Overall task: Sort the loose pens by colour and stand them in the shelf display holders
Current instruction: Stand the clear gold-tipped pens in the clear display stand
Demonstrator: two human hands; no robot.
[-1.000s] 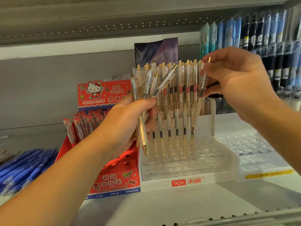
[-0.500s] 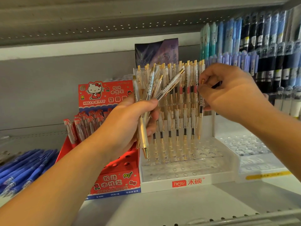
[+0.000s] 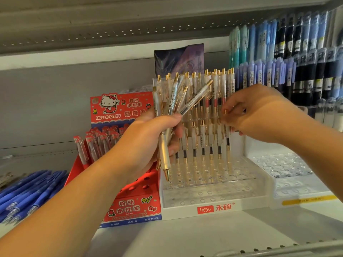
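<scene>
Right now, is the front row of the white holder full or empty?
Empty: the white holder has bare front holes; pens stand only in rows behind.

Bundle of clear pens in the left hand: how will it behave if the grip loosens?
Probably slippery: the pens have smooth glossy barrels and fan out at different angles in the left hand. Likely stiff and light, since one hand holds several. Round barrels would probably roll if dropped on the shelf.

Readable print: two brands, both on display stands.
Red display box [image 3: 130, 217], left: "HELLO KITTY" and "按动中性笔" on header card and front lip. White display holder [image 3: 178, 210], right of it: "hesu 禾硕" on front edge.
</scene>
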